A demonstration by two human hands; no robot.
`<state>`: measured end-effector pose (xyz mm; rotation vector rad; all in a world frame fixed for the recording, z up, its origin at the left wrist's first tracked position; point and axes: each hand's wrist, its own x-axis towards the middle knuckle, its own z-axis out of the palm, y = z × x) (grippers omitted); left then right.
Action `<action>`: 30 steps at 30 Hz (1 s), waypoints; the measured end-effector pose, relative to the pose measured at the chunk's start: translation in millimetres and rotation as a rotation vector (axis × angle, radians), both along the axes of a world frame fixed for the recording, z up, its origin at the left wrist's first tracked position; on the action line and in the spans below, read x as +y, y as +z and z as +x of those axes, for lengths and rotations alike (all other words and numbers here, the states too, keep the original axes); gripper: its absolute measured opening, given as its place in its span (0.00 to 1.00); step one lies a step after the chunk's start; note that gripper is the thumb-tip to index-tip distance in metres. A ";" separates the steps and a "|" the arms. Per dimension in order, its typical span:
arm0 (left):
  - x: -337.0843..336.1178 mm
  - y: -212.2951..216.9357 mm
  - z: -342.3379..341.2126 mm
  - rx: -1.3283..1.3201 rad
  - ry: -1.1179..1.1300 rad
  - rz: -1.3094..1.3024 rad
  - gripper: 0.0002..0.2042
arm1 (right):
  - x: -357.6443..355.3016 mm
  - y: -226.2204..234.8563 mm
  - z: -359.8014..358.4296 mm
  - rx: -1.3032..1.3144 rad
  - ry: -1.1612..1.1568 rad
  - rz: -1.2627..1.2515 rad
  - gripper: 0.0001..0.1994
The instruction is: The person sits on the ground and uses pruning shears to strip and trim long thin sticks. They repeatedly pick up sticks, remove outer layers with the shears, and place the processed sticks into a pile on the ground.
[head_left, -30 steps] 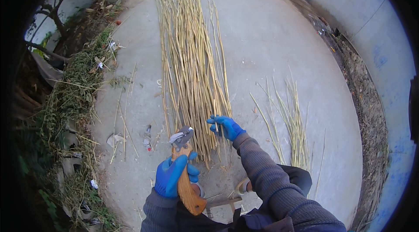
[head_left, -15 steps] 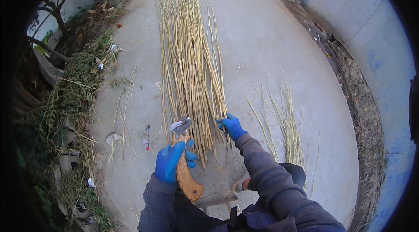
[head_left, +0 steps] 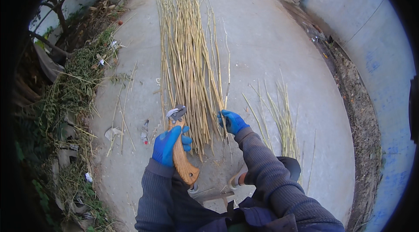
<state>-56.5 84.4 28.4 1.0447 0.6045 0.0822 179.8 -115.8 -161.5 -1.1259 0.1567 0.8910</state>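
Observation:
My left hand (head_left: 167, 147), in a blue work glove, is closed around a tool with a curved wooden handle (head_left: 183, 164) and a grey metal head. A hole pierces the handle's lower end. My right hand (head_left: 233, 121), gloved likewise, pinches a thin dry stalk (head_left: 228, 68) at the right edge of a long bundle. That stalk stands a little apart from the others, its thin tip bending toward the far end. The bundle of straw-coloured stalks (head_left: 187, 61) lies lengthwise on the concrete, its thick ends toward me.
A smaller pile of pale greenish stalks (head_left: 289, 131) lies to the right, and a few loose stalks (head_left: 123, 118) to the left. Plants and litter (head_left: 83, 88) line the left edge; a bluish wall (head_left: 375, 48) runs along the right. A wooden stool (head_left: 214, 193) is below me.
A thin stalk at the bundle's right now shows separately above my right hand. Both hands sit slightly higher in the picture; the tool stays in my left hand.

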 end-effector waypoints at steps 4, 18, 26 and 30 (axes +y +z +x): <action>1.1 -6.4 3.9 -0.008 -0.012 -0.006 0.25 | -4.6 16.8 -5.7 -0.326 0.020 -0.465 0.12; -62.8 -5.1 -33.7 -0.006 -0.228 0.169 0.19 | -86.2 234.8 -76.9 -0.680 0.034 -0.127 0.15; -152.0 55.8 -108.5 0.082 -0.715 0.102 0.16 | -104.1 289.2 -119.8 -0.726 -0.005 -0.033 0.18; -167.6 66.1 -113.2 0.066 -0.691 0.195 0.16 | -116.1 291.6 -136.9 -0.670 0.042 0.106 0.19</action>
